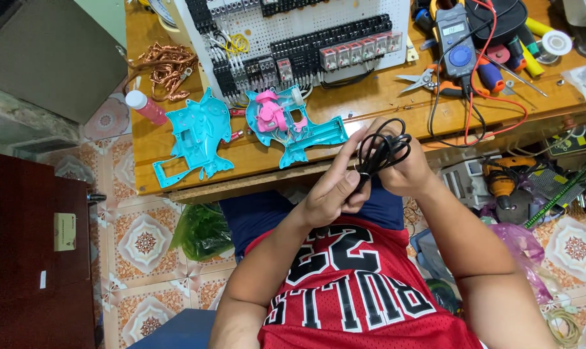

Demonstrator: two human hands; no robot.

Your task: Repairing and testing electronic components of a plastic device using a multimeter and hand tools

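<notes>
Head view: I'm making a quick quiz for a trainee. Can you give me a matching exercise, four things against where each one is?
Things:
1. black cable coil
2. turquoise toy shell half
3. pink-capped bottle
4. clamp meter

Places:
A. lying near the table's left edge
B. far right of the table, among red leads
C. held between left hand and right hand
D. flat on the table, right of the bottle

Pairs: 1-C, 2-D, 3-A, 4-B
</notes>
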